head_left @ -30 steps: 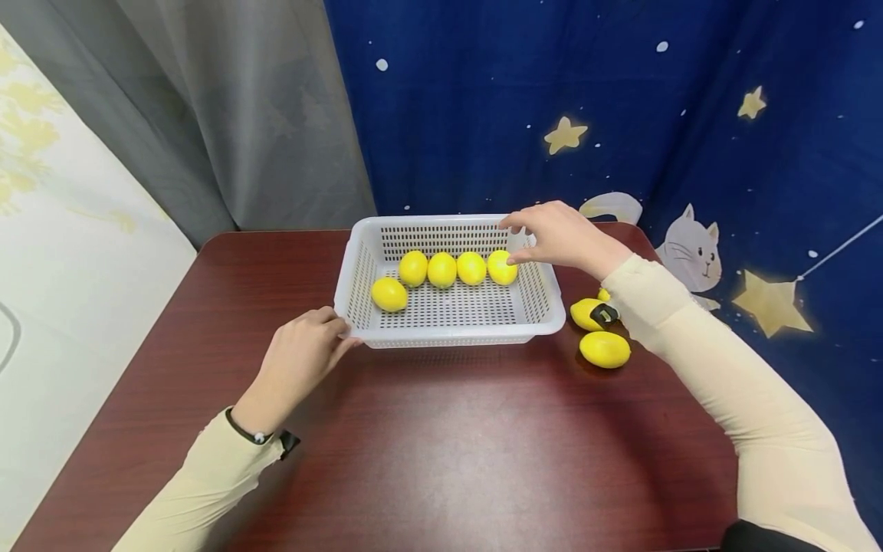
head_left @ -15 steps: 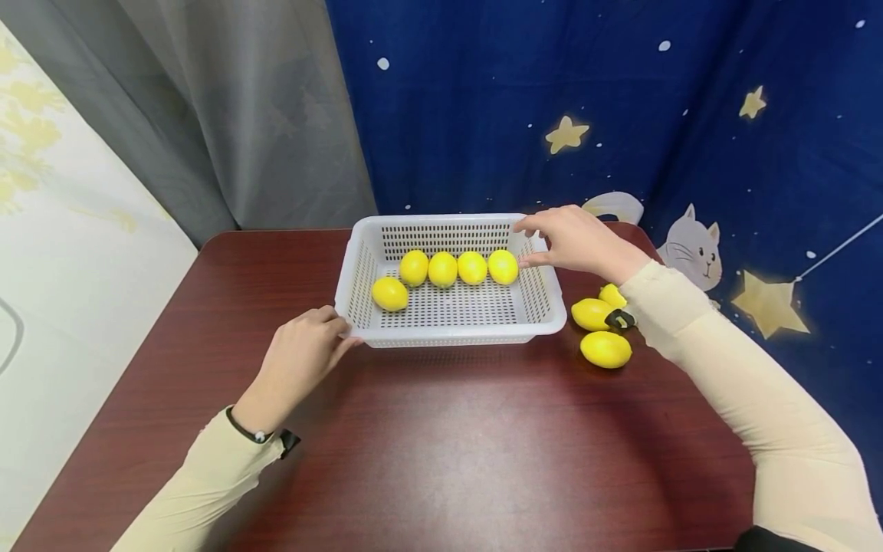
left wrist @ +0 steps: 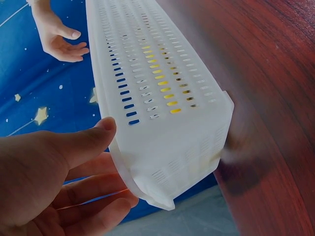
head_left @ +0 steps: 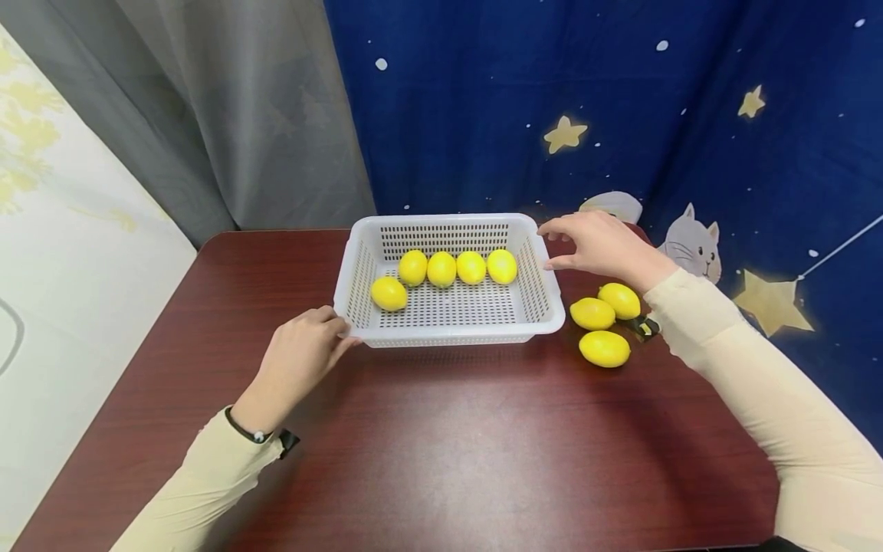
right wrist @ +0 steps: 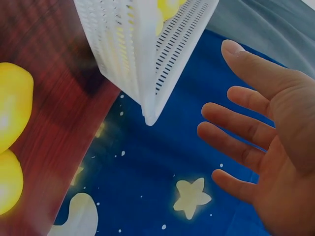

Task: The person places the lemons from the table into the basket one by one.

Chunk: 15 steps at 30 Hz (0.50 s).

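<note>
A white perforated plastic basket (head_left: 448,332) sits on the table with several yellow lemons (head_left: 442,270) inside; most form a row along the back. My left hand (head_left: 303,354) grips its front left corner, thumb (left wrist: 98,133) on one side of the rim and fingers on the other. My right hand (head_left: 599,244) is just off the basket's right rim, fingers spread and holding nothing. The right wrist view shows that empty right hand (right wrist: 275,132) palm-side, apart from the basket. Three loose lemons (head_left: 604,349) lie on the table right of the basket, below the right wrist.
The dark red-brown wooden table (head_left: 441,452) extends toward me. Behind it hang a grey curtain (head_left: 269,115) and a blue star-patterned curtain (head_left: 469,107). A pale wall (head_left: 69,253) is at the left.
My right hand has drawn back rightward from over the rightmost lemon in the basket to outside the rim, uncovering the loose lemons. The left hand and basket stay put.
</note>
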Each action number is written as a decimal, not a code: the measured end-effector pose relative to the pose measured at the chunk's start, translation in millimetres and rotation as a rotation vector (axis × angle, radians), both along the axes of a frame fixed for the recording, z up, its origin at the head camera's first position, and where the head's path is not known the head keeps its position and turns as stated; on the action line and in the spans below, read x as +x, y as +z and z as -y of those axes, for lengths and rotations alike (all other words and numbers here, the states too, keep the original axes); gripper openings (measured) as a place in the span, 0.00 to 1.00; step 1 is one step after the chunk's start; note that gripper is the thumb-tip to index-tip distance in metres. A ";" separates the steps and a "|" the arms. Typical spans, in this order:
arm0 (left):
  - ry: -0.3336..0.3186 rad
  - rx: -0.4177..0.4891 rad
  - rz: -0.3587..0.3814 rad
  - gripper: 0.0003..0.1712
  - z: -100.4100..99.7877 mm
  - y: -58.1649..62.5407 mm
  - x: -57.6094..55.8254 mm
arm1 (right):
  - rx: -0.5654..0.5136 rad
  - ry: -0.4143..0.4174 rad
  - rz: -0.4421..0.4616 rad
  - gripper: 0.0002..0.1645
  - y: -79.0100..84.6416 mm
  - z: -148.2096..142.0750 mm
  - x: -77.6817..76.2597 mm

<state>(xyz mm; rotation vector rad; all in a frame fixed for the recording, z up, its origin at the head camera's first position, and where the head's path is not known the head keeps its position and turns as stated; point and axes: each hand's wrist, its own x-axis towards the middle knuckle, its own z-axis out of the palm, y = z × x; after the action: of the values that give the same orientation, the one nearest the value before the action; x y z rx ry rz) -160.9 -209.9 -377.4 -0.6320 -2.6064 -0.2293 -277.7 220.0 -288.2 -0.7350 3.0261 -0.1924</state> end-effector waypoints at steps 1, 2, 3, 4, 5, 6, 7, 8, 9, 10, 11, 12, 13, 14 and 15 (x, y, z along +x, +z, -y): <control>0.000 -0.001 0.001 0.13 0.1 -0.1 0.1 | 0.001 -0.002 0.000 0.35 -0.5 -1.4 0.1; 0.000 -0.002 0.002 0.13 0.2 -0.2 0.1 | 0.001 -0.003 0.001 0.35 -1.2 -3.0 0.1; 0.001 -0.002 0.002 0.13 0.3 -0.3 0.3 | 0.004 -0.004 -0.003 0.35 -2.0 -4.6 0.0; 0.001 -0.004 0.003 0.13 0.3 -0.4 0.3 | 0.004 -0.002 -0.007 0.34 -2.6 -6.4 0.1; 0.001 -0.004 0.003 0.13 0.3 -0.4 0.4 | 0.005 0.000 -0.011 0.34 -3.3 -8.1 0.2; 0.001 -0.004 0.003 0.13 0.3 -0.4 0.5 | 0.007 0.001 -0.016 0.34 -4.0 -9.8 0.4; 0.001 -0.005 0.002 0.13 0.2 -0.4 0.6 | 0.011 0.003 -0.020 0.34 -4.6 -11.6 0.8; 0.002 -0.006 0.001 0.13 0.2 -0.5 0.7 | 0.014 0.004 -0.022 0.33 -5.3 -13.6 1.1; 0.002 -0.006 0.000 0.13 0.2 -0.5 0.7 | 0.017 0.003 -0.023 0.33 -5.9 -15.4 1.7; 0.002 -0.007 0.000 0.13 0.1 -0.5 0.7 | 0.018 0.001 -0.021 0.33 -6.4 -17.5 2.6; 0.001 -0.007 0.000 0.13 -0.1 -0.6 0.7 | 0.024 -0.005 -0.018 0.33 -6.9 -19.4 3.6; 0.000 -0.007 0.000 0.14 -0.2 -0.6 0.7 | 0.025 -0.012 -0.015 0.33 -7.4 -21.7 4.7; -0.001 -0.008 -0.001 0.14 -0.3 -0.6 0.7 | 0.027 -0.020 -0.009 0.33 -7.8 -23.7 6.0; -0.002 -0.008 -0.001 0.14 -0.3 -0.6 0.6 | 0.026 -0.029 -0.004 0.33 -8.5 -26.0 6.9; -0.002 -0.008 -0.002 0.14 -0.3 -0.6 0.6 | 0.026 -0.037 -0.002 0.33 -8.7 -27.8 8.0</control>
<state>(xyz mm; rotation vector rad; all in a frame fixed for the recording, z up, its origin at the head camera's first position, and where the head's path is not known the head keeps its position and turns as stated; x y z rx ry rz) -160.3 -209.6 -378.0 -0.6376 -2.6061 -0.2193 -269.6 247.9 -296.9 -0.6787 3.0392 -0.1536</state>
